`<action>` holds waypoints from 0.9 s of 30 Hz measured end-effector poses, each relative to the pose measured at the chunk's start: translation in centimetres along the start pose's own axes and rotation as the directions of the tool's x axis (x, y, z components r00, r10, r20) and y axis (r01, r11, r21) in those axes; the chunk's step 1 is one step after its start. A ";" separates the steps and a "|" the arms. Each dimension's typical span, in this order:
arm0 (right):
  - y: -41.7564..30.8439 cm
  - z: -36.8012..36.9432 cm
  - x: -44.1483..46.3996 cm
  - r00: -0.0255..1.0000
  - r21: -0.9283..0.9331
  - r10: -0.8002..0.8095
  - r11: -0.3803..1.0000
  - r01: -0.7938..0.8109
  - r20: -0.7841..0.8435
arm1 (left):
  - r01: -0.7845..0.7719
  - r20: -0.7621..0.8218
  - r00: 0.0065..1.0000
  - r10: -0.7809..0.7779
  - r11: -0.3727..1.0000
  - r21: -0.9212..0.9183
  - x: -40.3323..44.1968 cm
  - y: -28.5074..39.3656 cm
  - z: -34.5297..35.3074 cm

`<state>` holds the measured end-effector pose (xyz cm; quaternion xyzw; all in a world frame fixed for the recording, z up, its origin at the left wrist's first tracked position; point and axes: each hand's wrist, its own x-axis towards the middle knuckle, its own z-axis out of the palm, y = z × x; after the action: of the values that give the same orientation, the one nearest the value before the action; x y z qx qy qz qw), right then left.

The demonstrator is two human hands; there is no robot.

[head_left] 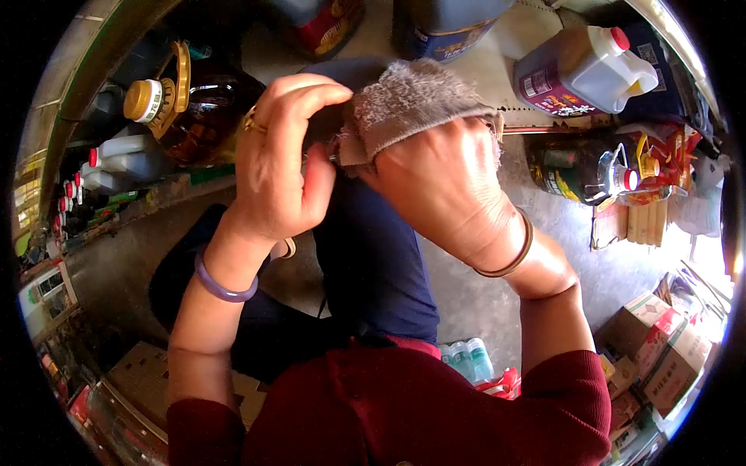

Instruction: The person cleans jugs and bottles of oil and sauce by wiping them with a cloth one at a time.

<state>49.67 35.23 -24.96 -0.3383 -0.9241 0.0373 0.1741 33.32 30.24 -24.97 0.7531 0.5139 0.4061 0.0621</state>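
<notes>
My right hand (447, 182) is closed on a grey-brown cloth (420, 97), which bunches up over its fingers. Close by on the left is my left hand (280, 159), its fingers curled and its thumb tip near the cloth's edge. A dark object (342, 74) shows behind the left fingertips; in the shadow I cannot make out what it is. On the left stands a large bottle of dark liquid (210, 113) with a gold cap and handle. Two big jugs are at the top, one with a red label (330, 27), one with a blue label (451, 39).
On the right sit a pale jug with a red cap (571, 70) and an oil bottle (575, 167). Cardboard boxes (660, 342) are stacked at lower right. Several white jugs (124, 151) line the left shelf. Small bottles (468, 359) stand on the floor (482, 311).
</notes>
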 end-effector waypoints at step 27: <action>12.7 0.6 2.1 0.992 -0.337 0.117 0.937 -0.095 0.046 | 0.194 -0.346 0.932 -0.110 0.957 0.216 -5.6 -1.8 1.4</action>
<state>55.75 46.36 -27.25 -0.4107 -0.9026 -0.0994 0.0819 32.18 26.91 -29.89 0.6339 0.6206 0.4532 -0.0876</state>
